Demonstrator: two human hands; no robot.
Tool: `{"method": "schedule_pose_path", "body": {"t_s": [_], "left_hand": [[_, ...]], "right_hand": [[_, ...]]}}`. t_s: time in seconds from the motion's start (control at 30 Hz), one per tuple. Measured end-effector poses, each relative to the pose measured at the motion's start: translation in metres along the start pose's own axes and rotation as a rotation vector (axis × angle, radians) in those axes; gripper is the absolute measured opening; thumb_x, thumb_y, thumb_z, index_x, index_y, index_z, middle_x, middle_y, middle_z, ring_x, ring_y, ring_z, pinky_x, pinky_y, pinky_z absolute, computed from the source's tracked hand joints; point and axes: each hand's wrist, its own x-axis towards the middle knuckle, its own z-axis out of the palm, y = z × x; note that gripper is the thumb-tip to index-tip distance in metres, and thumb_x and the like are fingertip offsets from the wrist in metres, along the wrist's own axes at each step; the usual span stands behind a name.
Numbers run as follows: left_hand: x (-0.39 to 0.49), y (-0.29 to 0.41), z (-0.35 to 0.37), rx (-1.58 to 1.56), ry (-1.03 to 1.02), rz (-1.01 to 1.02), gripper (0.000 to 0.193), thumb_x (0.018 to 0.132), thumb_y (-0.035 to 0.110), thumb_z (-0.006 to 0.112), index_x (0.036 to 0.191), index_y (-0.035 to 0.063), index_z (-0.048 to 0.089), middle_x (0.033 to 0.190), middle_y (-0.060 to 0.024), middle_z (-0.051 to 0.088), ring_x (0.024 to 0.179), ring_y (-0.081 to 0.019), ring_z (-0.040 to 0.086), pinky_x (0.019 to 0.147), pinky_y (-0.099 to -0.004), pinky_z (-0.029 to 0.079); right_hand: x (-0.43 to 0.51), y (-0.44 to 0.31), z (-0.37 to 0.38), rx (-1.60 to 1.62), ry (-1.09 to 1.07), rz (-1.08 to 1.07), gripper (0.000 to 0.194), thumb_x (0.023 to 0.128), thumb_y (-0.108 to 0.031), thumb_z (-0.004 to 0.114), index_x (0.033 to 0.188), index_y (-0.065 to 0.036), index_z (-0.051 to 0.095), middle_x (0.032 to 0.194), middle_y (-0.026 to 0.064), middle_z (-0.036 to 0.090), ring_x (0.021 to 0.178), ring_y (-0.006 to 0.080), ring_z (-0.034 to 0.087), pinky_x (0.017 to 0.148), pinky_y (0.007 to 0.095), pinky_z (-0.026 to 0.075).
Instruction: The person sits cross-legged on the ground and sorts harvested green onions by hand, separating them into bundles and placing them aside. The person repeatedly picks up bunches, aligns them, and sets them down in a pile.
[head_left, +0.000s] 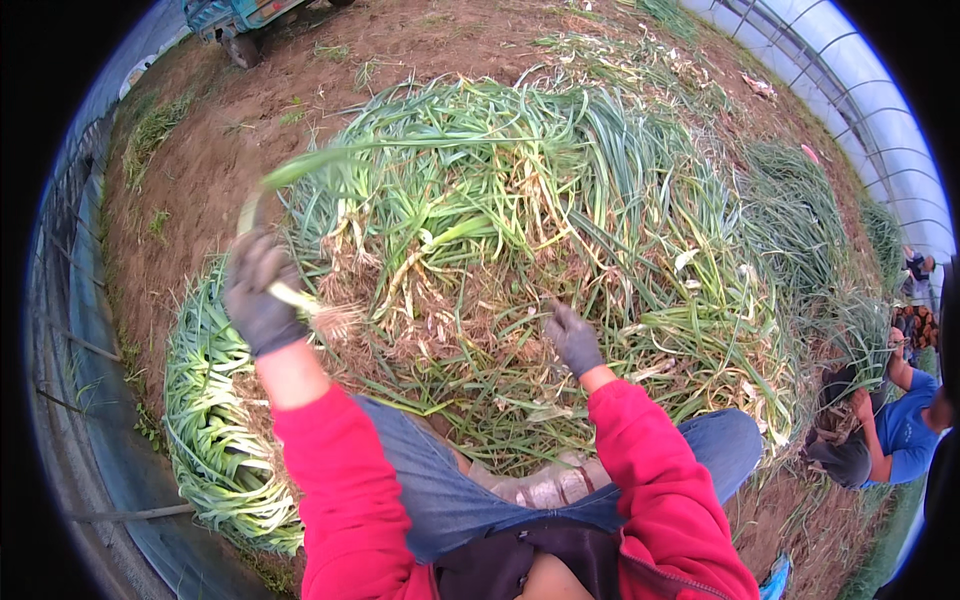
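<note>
My left hand, in a dark glove, grips a single leek-like plant by its pale stem. The plant's stringy roots point right, and its green leaf, blurred by motion, sweeps up and over to the right. In a matching glove, my right hand hangs over loose leaves with its fingers curled; whether anything is pinched between the fingertips cannot be made out. Before me spreads a large heap of the same plants, roots towards me. Left of my legs, a neat pile of cleaner plants shows white stems.
Stripped leaves litter the ground between my knees. A person in a blue shirt sits at the far right, handling similar plants. A blue vehicle stands at the top left. Plastic greenhouse walls curve along both sides.
</note>
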Motion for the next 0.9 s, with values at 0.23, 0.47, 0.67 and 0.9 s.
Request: {"method": "schedule_pose_path", "body": {"t_s": [0.23,0.47,0.67,0.9], "left_hand": [[-0.011,0.041,-0.016,0.49,0.189,0.609,0.044,0.094,0.012,0.037,0.132,-0.0107,0.033,0.066,0.001,0.047,0.049,-0.0061,0.035,0.042,-0.0215,0.03],[0.005,-0.022,-0.034,0.191,0.164,-0.034,0.047,0.095,0.009,0.038,0.137,-0.0092,0.027,0.061,0.0024,0.041,0.05,-0.0048,0.038,0.042,-0.0205,0.034],[-0.017,-0.111,-0.056,0.666,0.183,-0.585,0.043,0.098,0.022,0.038,0.128,-0.008,0.041,0.051,0.0103,0.031,0.039,-0.0024,0.027,0.034,-0.0184,0.024],[-0.053,-0.161,-0.078,1.355,0.409,-0.767,0.022,0.087,0.025,0.063,0.087,0.003,0.064,0.055,0.0052,0.047,0.041,-0.0044,0.038,0.038,-0.02,0.027]], "right_hand": [[0.136,0.029,-0.017,-0.259,0.349,0.072,0.039,0.088,-0.023,0.055,0.12,-0.001,0.054,0.118,0.0209,0.057,0.111,0.0314,0.054,0.098,0.0382,0.041],[0.146,0.032,-0.021,-0.179,0.149,0.291,0.043,0.087,-0.034,0.059,0.115,-0.002,0.06,0.111,0.0182,0.062,0.102,0.0292,0.06,0.09,0.0363,0.046],[0.052,-0.059,-0.014,0.659,0.026,0.278,0.03,0.088,-0.022,0.062,0.106,0.003,0.063,0.088,0.012,0.068,0.074,0.0166,0.066,0.067,0.0279,0.055],[-0.039,-0.107,0.008,0.686,-0.042,0.268,0.02,0.087,-0.013,0.062,0.102,0.0,0.066,0.085,0.0043,0.066,0.075,0.0129,0.062,0.068,0.0265,0.051]]}}
